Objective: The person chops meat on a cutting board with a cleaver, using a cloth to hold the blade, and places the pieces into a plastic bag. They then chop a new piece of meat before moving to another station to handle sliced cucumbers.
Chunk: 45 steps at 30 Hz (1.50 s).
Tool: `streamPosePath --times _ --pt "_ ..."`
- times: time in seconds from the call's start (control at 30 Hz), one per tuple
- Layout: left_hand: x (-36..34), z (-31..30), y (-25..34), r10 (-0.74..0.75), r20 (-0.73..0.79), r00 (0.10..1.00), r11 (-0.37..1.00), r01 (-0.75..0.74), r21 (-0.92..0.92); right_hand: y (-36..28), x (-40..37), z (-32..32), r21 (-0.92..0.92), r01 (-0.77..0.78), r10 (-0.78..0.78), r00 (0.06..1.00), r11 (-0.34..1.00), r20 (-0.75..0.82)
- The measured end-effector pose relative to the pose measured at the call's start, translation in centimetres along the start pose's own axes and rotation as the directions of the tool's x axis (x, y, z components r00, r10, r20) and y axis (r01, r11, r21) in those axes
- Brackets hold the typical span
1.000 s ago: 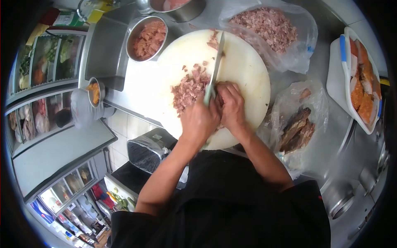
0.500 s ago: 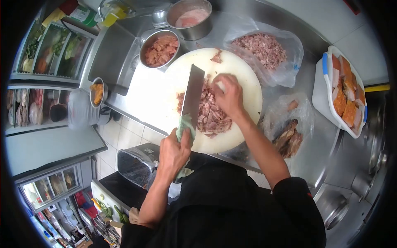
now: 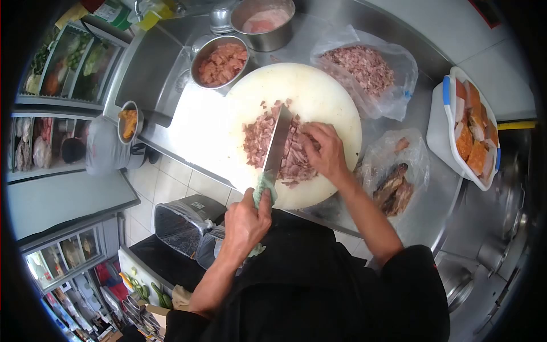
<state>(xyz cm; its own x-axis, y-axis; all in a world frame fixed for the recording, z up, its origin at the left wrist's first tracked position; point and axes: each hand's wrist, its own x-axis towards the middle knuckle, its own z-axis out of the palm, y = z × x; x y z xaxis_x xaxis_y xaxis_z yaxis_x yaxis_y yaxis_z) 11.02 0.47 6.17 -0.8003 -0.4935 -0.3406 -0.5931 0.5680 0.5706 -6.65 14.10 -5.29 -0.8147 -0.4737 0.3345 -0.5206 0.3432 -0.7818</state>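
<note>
A round white cutting board [image 3: 319, 91] lies on a steel counter and carries a pile of chopped pinkish meat [image 3: 259, 137]. My left hand [image 3: 246, 223] grips the cloth-wrapped handle of a cleaver [image 3: 277, 145], whose blade stands edge-down in the pile. My right hand [image 3: 325, 151] rests on the meat just right of the blade, fingers curled over the pieces.
A steel bowl of diced meat [image 3: 221, 60] and another bowl [image 3: 263, 23] stand behind the board. A plastic bag of chopped meat [image 3: 364, 68] lies back right, a bag of dark cooked meat [image 3: 393, 185] right. A white tub of roast pork [image 3: 473, 134] sits far right.
The cleaver, lifted with its flat side showing half a second ago, has come down into the meat. My right hand has slid nearer along the pile.
</note>
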Motion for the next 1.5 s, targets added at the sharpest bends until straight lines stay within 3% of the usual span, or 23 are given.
streamPosePath --times 0.07,0.17,0.4,0.7,0.83,0.97,1.07,1.17,1.23,1.3,1.43,1.5 --pt "-0.1 0.2 0.7 0.021 0.01 1.0 0.999 -0.021 0.037 -0.6 -1.2 0.8 0.023 -0.135 0.137 0.984 0.991 -0.115" --pt "0.0 0.9 0.7 0.041 0.032 0.999 0.995 -0.044 0.092 -0.8 -1.4 1.7 0.018 -0.108 0.109 0.975 0.994 -0.192" --pt "-1.1 0.1 0.9 0.074 0.06 0.995 0.984 -0.082 0.156 -0.6 -1.2 2.1 0.04 -0.095 0.101 0.974 0.995 -0.204" --pt "-0.2 0.9 1.1 -0.027 0.152 0.988 0.983 -0.002 0.186 -0.6 -0.9 1.9 0.052 -0.093 0.101 0.979 0.994 -0.18" --pt "2.5 3.4 0.5 -0.025 0.141 0.99 0.964 -0.013 0.266 -0.6 -1.0 2.4 0.032 -0.059 0.063 0.986 0.998 -0.152" --pt "9.2 4.8 3.4 0.137 -0.005 0.991 0.989 -0.137 0.058 -0.2 -1.3 2.8 0.058 -0.049 0.057 0.989 0.997 -0.138" --pt "12.7 4.5 5.3 0.165 -0.027 0.986 0.984 -0.162 0.072 0.0 -1.3 1.9 0.097 -0.078 0.084 0.995 0.992 -0.053" --pt "12.6 1.9 6.4 0.17 -0.002 0.986 0.979 -0.168 0.114 -0.3 -1.6 1.6 0.101 -0.043 0.057 0.99 0.994 -0.133" --pt "9.7 -0.9 8.1 -0.003 0.169 0.986 0.987 -0.024 0.158 -0.5 -1.3 1.9 0.121 -0.055 0.077 0.979 0.991 -0.188" --pt "7.3 -1.3 7.2 -0.105 0.203 0.974 0.98 0.066 0.189 -0.7 -1.5 2.1 0.146 -0.071 0.105 0.967 0.987 -0.233" --pt "3.2 -0.9 6.0 -0.151 0.23 0.961 0.96 0.087 0.267 -0.4 -1.5 2.1 0.133 -0.071 0.096 0.977 0.989 -0.188" --pt "2.5 0.9 4.7 -0.145 0.177 0.973 0.973 0.108 0.204 -0.3 -1.3 2.1 0.134 -0.072 0.095 0.979 0.988 -0.179"
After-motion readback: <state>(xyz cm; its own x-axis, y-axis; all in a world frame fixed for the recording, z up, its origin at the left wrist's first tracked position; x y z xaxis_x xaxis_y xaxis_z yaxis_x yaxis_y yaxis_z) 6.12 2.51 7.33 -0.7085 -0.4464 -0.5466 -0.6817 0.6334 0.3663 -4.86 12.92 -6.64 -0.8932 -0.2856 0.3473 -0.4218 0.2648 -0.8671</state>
